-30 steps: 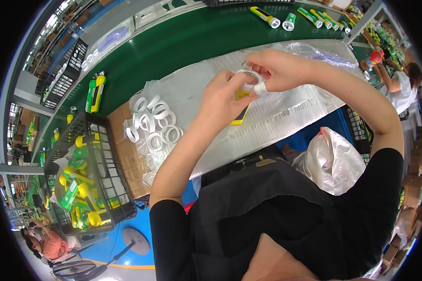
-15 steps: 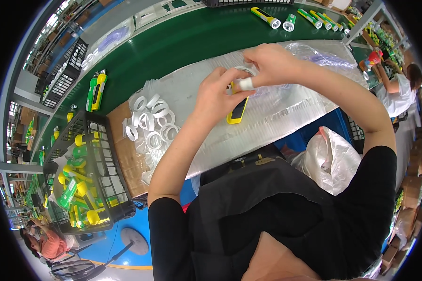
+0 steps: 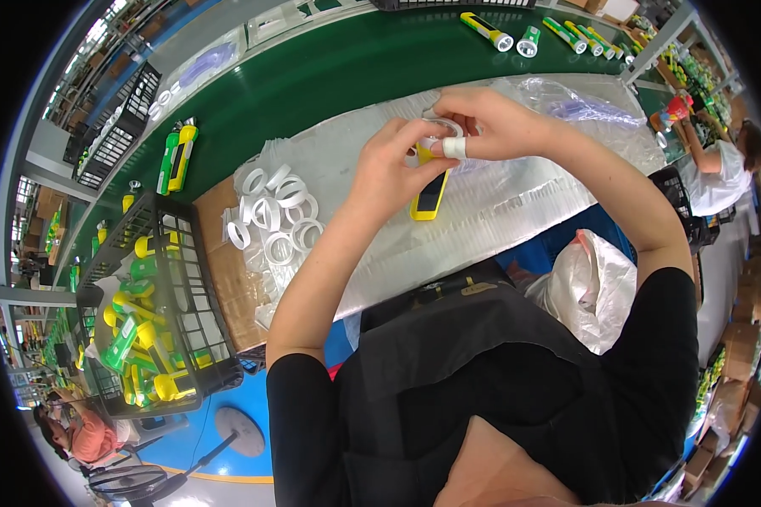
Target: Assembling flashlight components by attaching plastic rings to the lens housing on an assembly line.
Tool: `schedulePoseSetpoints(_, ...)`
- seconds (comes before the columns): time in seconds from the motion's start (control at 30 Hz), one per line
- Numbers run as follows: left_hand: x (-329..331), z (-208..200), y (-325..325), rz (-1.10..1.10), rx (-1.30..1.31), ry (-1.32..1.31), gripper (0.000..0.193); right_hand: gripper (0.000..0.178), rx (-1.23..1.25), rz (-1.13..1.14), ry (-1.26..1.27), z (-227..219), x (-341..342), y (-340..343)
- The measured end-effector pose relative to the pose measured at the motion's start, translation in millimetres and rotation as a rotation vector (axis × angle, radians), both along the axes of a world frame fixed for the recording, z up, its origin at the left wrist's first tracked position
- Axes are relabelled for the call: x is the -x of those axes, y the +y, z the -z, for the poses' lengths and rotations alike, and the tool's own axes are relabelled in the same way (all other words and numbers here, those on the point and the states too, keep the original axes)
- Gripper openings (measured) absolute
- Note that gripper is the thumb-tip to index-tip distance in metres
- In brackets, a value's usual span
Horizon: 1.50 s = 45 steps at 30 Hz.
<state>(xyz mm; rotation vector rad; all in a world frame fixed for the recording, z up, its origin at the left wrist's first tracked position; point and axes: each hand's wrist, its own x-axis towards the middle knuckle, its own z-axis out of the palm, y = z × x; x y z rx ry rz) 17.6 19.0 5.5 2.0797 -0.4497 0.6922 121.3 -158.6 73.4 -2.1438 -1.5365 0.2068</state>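
A silvery sheet [image 3: 380, 262] covers the work surface. Right of the pile of white rings [image 3: 290, 201], the left hand [image 3: 391, 165] and the right hand [image 3: 490, 122] have their fingers nearly closed on one white ring [image 3: 454, 125], above a yellow flashlight [image 3: 429, 201], dark-panelled, its head mostly hidden.

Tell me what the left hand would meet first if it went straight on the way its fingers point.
The left hand would probably meet the white ring first, seemingly already against it, then the right hand; depth is unclear in this single view.
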Motion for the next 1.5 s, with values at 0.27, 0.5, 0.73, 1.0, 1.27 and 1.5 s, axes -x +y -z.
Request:
schedulePoseSetpoints(0.27,20,-16,22,0.56,0.478,0.542,0.091,0.035,-0.264,0.022,0.634,-19,25,-10)
schedulePoseSetpoints(0.5,-16,20,38,-0.026,-0.055,0.142,0.051,0.037,-0.314,0.186,-0.053,42,2,38)
schedulePoseSetpoints(0.73,-74,-1,169,-0.264,-0.067,0.219,0.064,0.029,-0.684,0.336,0.032,109,-128,116)
schedulePoseSetpoints(1.0,-19,76,411,-1.32,-0.882,0.715,0.066,0.053,-0.306,1.167,-0.118,170,-316,69)
schedulePoseSetpoints(1.27,-55,64,348,-1.097,-0.588,0.362,0.051,0.024,-0.427,0.479,-0.34,121,-213,99)
schedulePoseSetpoints(1.5,-45,18,117,-0.322,0.109,0.291,0.056,0.043,-0.626,0.379,0.809,82,-43,135)
